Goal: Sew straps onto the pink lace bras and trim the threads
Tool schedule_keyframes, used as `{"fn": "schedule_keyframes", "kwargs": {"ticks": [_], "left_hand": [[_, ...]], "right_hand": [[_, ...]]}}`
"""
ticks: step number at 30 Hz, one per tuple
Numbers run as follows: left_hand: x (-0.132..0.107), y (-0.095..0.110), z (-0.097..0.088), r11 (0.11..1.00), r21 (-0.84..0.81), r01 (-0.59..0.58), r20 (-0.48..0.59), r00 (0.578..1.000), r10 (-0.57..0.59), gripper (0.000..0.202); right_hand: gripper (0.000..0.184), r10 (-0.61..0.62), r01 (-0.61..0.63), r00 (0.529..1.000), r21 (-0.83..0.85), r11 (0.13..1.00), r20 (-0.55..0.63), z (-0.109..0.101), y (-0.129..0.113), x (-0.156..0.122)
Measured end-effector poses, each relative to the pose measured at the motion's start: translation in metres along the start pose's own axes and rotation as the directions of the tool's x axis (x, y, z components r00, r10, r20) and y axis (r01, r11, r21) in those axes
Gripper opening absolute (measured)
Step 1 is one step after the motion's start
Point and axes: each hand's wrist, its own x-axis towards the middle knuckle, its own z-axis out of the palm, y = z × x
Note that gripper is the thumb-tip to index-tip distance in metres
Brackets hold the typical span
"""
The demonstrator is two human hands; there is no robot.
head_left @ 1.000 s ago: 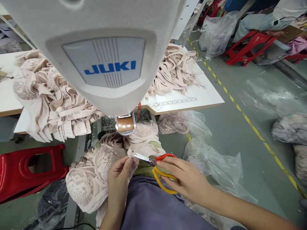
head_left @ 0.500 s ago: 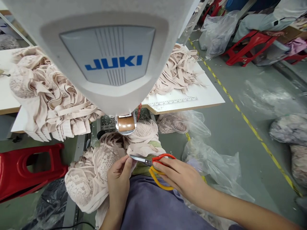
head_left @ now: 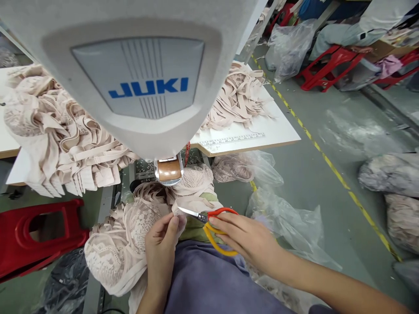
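Observation:
My right hand [head_left: 250,242] grips scissors [head_left: 209,221] with one red and one yellow handle loop, blades pointing left. My left hand [head_left: 161,248] pinches the edge of a beige lace garment [head_left: 127,235] lying on my lap, and the blade tips meet that fabric just above my fingertips. A white JUKI sewing machine head [head_left: 137,74] looms over the lap, with its copper-coloured end [head_left: 168,171] hanging just above the garment.
Piles of beige lace pieces and straps [head_left: 59,135] cover the white table [head_left: 255,135] on both sides. A red plastic stool [head_left: 36,235] stands left. Clear plastic bags [head_left: 284,222] of fabric lie on the green floor right, beside a yellow floor line [head_left: 330,161].
The scissors and my right hand have shifted slightly left and closer to the fabric edge held by my left hand. The view has drifted a little.

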Motion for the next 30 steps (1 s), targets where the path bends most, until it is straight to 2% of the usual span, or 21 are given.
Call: {"fn": "schedule_keyframes", "kwargs": {"ticks": [3,6,11,15,20,22,24,26,27,28,29,30], "left_hand": [[0.001,0.002,-0.001,0.989,-0.116,0.092,0.019,0.996,-0.09,0.029],[0.002,0.006,-0.001,0.978,-0.167,0.126,0.037,0.992,-0.122,0.031],[0.002,0.01,-0.001,0.973,-0.184,0.138,0.056,0.99,-0.13,0.033],[0.003,0.011,0.0,0.976,-0.172,0.131,0.08,0.99,-0.119,0.032],[0.003,0.011,0.001,0.973,-0.181,0.141,0.075,0.989,-0.129,0.034],[0.002,0.009,0.001,0.975,-0.178,0.134,0.078,0.989,-0.122,0.033],[0.001,0.008,0.0,0.979,-0.164,0.118,0.08,0.991,-0.106,0.03],[0.0,0.008,-0.001,0.985,-0.14,0.097,0.082,0.993,-0.086,0.028],[0.0,0.008,-0.001,0.989,-0.121,0.082,0.077,0.994,-0.073,0.028],[-0.001,0.009,-0.001,0.994,-0.092,0.062,0.069,0.996,-0.056,0.028],[-0.001,0.009,-0.001,0.998,-0.05,0.038,0.064,0.997,-0.034,0.027],[-0.001,0.01,-0.001,1.0,0.001,0.008,0.064,0.998,-0.008,0.027]], "right_hand": [[0.034,0.118,-0.117,0.993,0.103,0.988,-0.003,-0.005,0.009,-0.001],[0.032,0.206,-0.203,0.979,0.156,0.967,-0.004,-0.011,0.014,0.0],[0.031,0.262,-0.264,0.964,0.096,0.96,0.035,-0.017,0.029,0.002],[0.035,0.356,-0.357,0.934,-0.09,0.93,-0.028,-0.024,0.069,0.022],[0.042,0.435,-0.46,0.888,-0.251,0.852,-0.15,-0.039,0.14,0.084],[0.039,0.409,-0.447,0.892,-0.246,0.86,-0.193,-0.043,0.154,0.107],[0.034,0.37,-0.426,0.891,-0.202,0.882,-0.261,-0.042,0.147,0.119],[0.028,0.35,-0.402,0.891,-0.143,0.904,-0.289,-0.034,0.118,0.12],[0.025,0.349,-0.377,0.907,-0.087,0.922,-0.235,-0.027,0.098,0.117],[0.022,0.334,-0.336,0.934,0.0,0.942,-0.128,-0.02,0.076,0.112],[0.02,0.297,-0.304,0.953,0.199,0.931,0.067,-0.012,0.054,0.108],[0.021,0.253,-0.317,0.944,0.361,0.877,0.212,-0.003,0.034,0.104]]}}
